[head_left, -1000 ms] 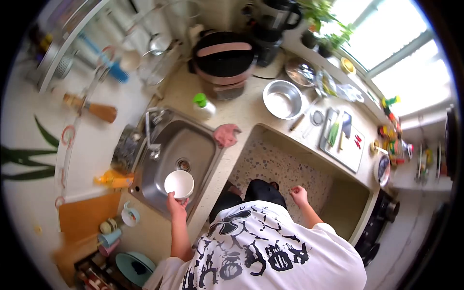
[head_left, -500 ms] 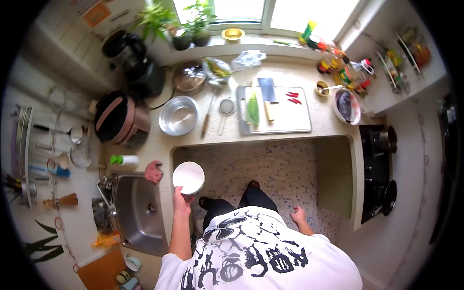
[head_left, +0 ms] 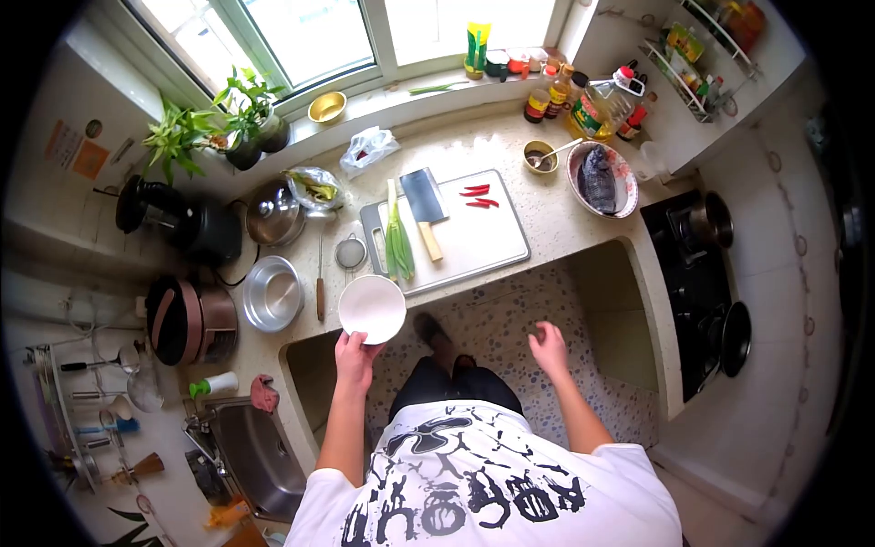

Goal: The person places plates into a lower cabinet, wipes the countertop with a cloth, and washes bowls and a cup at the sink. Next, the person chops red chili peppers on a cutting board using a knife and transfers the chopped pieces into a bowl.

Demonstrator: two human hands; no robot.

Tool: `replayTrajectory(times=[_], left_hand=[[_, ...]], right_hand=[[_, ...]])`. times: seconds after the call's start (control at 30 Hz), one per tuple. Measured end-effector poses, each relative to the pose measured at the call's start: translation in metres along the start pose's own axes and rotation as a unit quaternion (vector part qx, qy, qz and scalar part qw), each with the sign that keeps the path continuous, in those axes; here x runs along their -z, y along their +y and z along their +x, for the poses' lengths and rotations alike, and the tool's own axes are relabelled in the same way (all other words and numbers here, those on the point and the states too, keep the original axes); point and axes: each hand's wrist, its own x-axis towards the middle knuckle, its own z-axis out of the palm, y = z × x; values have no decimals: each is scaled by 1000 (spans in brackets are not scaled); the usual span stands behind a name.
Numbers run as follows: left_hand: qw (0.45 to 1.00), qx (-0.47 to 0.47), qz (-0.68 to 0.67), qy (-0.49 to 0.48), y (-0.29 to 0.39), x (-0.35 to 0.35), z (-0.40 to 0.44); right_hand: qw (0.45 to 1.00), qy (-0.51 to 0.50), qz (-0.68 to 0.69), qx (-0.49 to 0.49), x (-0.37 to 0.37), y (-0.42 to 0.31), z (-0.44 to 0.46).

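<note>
My left hand (head_left: pixel 354 357) grips the rim of a white bowl (head_left: pixel 372 308), held just in front of the counter's front edge near the cutting board. Over the floor to the right, my right hand (head_left: pixel 549 351) is open, with nothing in it. On the white cutting board (head_left: pixel 488 237) lie green leafy stalks (head_left: pixel 397 242), a cleaver (head_left: pixel 424 202) with a wooden handle, and several red chilies (head_left: pixel 478 196). A dark fish (head_left: pixel 597 180) lies in a patterned bowl (head_left: pixel 629 196) at the right.
A metal basin (head_left: pixel 272 294), a strainer (head_left: pixel 350 252) and a lidded pot (head_left: pixel 275 214) stand left of the board. The sink (head_left: pixel 260 460) is at lower left, the stove (head_left: pixel 679 292) at right. Bottles (head_left: pixel 554 91) and a small bowl with a spoon (head_left: pixel 540 157) line the back.
My left hand has carried the white bowl toward the counter and cutting board. My right hand has come forward. The view has turned, and my feet have shifted.
</note>
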Motion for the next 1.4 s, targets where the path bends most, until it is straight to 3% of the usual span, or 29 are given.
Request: replayTrajectory(times=[0.1, 0.17, 0.23, 0.5, 0.73, 0.93, 1.03, 1.13, 1.23, 1.4], left_hand=[[1000, 3, 8, -1, 3, -16, 34], [1000, 16, 9, 10, 6, -21, 59], [999, 31, 20, 22, 14, -30, 82], [993, 51, 87, 60, 46, -70, 151], [985, 36, 154, 63, 66, -91, 201], [991, 27, 129, 38, 68, -107, 236], [992, 20, 121, 38, 72, -133, 246], [991, 24, 131, 14, 72, -160, 266], [990, 24, 139, 0, 57, -203, 301], [984, 54, 169, 1, 24, -248, 364]], right_hand=[[999, -29, -6, 46, -15, -93, 64], [995, -102, 4, 23, -30, -149, 104], [991, -110, -17, 80, -59, -187, 141], [971, -184, -141, 55, -155, -284, 222], [954, -229, -194, -5, -166, -281, 238], [982, -134, -99, 90, -126, -259, 250], [984, -154, -7, 90, -96, -241, 268], [989, -86, 98, 64, -46, -234, 273], [943, -112, 259, -178, 13, -215, 275], [951, -94, 243, -166, 34, -141, 262]])
